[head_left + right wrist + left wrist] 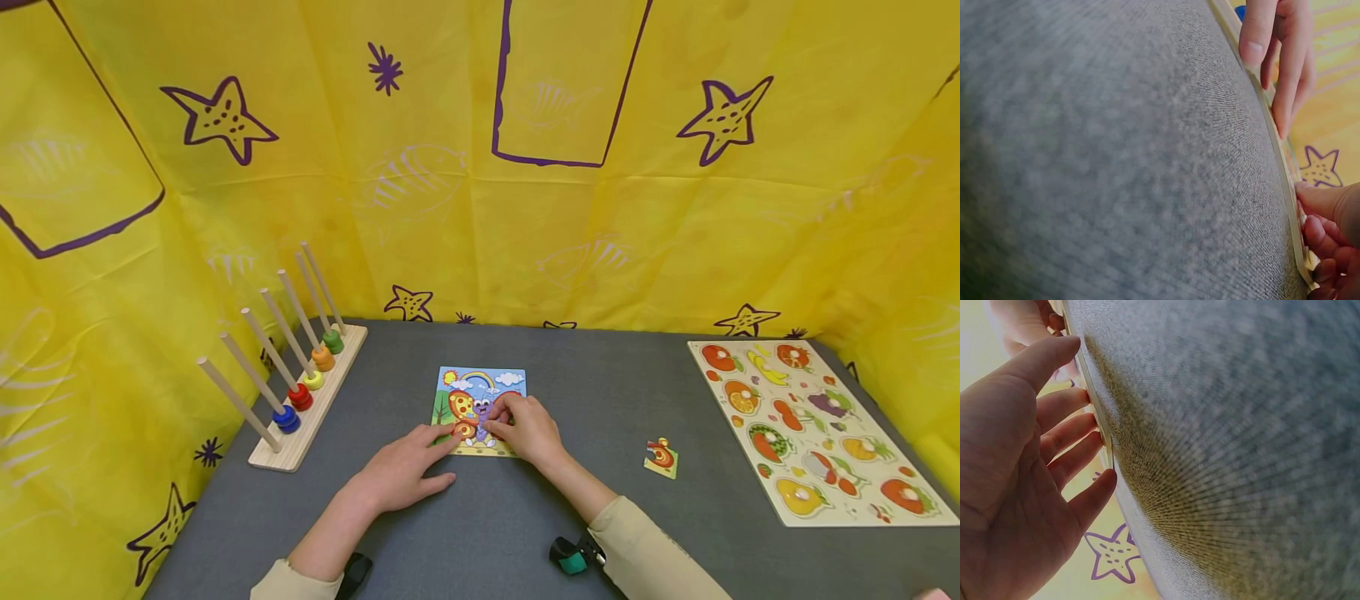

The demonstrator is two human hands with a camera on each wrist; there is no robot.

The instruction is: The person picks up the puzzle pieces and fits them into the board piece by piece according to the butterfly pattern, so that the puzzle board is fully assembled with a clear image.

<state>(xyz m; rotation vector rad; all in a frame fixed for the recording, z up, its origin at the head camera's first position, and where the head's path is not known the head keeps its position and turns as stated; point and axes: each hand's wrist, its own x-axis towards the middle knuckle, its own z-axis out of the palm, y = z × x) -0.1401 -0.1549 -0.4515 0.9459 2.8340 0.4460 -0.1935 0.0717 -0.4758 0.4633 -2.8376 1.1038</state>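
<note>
A square butterfly jigsaw puzzle [472, 379] with a rainbow and sun lies flat on the dark table. My left hand [405, 471] rests at its lower left, fingers extended and fingertips on its edge; the left wrist view shows the same hand [1016, 450] with fingers spread along the rim. Over the right half of the picture, my right hand [528, 429] has its thumb and fingers curled in a pinch on a puzzle piece by the butterfly's body, mostly hidden by the fingers. Off to the right lies a loose puzzle piece [661, 459] with a red-orange wing pattern.
A wooden peg stacker [330, 392] with coloured rings and tall upright pegs stands on the left. On the right side of the grey table [480, 533] lies a fruit puzzle board [750, 417]. Yellow patterned cloth [465, 208] hangs behind and along both sides.
</note>
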